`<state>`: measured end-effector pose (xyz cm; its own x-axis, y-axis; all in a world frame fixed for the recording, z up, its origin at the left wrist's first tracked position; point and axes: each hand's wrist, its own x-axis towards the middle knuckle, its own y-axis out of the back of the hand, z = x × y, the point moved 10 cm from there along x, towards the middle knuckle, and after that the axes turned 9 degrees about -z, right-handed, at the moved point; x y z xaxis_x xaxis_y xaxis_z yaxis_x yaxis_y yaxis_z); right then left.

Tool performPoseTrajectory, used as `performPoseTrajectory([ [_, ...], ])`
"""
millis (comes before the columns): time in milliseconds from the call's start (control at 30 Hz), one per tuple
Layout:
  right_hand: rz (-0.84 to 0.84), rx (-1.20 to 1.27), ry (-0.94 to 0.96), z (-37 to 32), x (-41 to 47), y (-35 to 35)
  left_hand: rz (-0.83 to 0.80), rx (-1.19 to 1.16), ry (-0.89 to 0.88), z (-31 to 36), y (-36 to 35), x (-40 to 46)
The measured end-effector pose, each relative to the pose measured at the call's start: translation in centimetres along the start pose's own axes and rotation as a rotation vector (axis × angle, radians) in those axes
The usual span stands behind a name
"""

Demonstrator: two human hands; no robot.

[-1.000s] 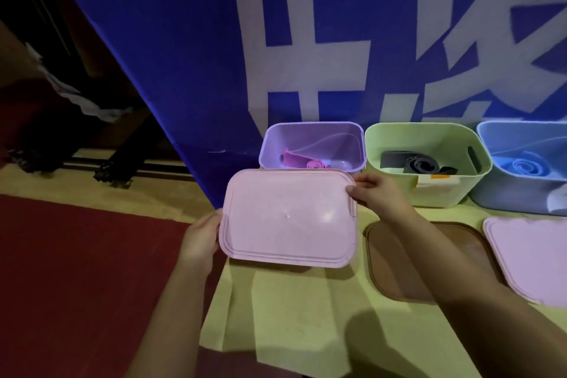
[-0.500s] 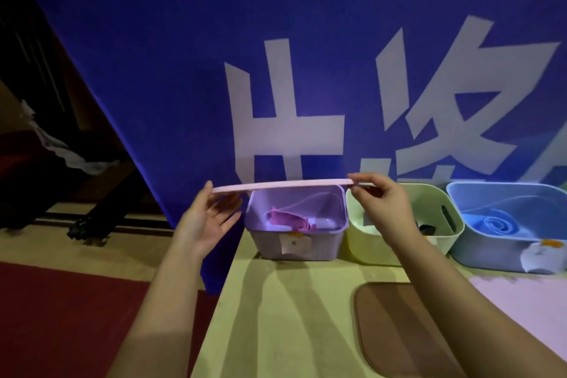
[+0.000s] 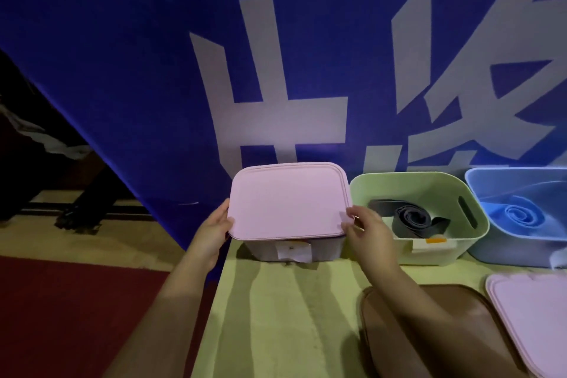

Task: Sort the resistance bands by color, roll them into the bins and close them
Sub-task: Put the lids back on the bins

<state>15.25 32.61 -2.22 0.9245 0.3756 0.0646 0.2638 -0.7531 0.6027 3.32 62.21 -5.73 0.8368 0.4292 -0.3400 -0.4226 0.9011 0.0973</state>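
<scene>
A pink lid point(image 3: 288, 199) lies flat on top of the purple bin point(image 3: 264, 250) and hides what is inside. My left hand point(image 3: 214, 230) holds the lid's left edge, thumb on its front corner. My right hand point(image 3: 365, 228) holds the right edge with curled fingers. To the right stands the open green bin point(image 3: 441, 250) with a rolled dark grey band point(image 3: 412, 218) inside. Further right is the open blue bin point(image 3: 521, 252) holding a rolled blue band point(image 3: 518, 213).
A brown lid point(image 3: 377, 331) and a second pink lid point(image 3: 530, 313) lie flat on the yellow-green table point(image 3: 276, 316) in front of the open bins. A blue banner point(image 3: 153, 70) hangs right behind the bins. Red carpet point(image 3: 70, 310) lies left of the table's edge.
Both hands lifted the pink lid from in front of the purple bin, carried it over the opening and set it down on the rim. The pink band inside is now covered.
</scene>
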Motion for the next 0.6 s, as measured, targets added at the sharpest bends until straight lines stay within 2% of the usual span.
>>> performPoseTrajectory([
  [133, 0.002, -0.075, -0.001, 0.6, -0.1, -1.1, 0.01, 0.029, -0.013, -0.5, -0.4, 1.7],
  [367, 0.009, -0.255, -0.004, 0.7, -0.3, -1.8, 0.121, 0.048, -0.051, -0.7, -0.6, 2.8],
  [467, -0.022, -0.271, 0.005, 0.4, -0.4, -2.2, 0.14, 0.002, -0.031, -1.6, -0.3, 2.7],
  [600, -0.042, -0.215, -0.006, -0.2, -0.6, -2.3, 0.084, -0.026, -0.048, -1.9, -0.4, 2.1],
])
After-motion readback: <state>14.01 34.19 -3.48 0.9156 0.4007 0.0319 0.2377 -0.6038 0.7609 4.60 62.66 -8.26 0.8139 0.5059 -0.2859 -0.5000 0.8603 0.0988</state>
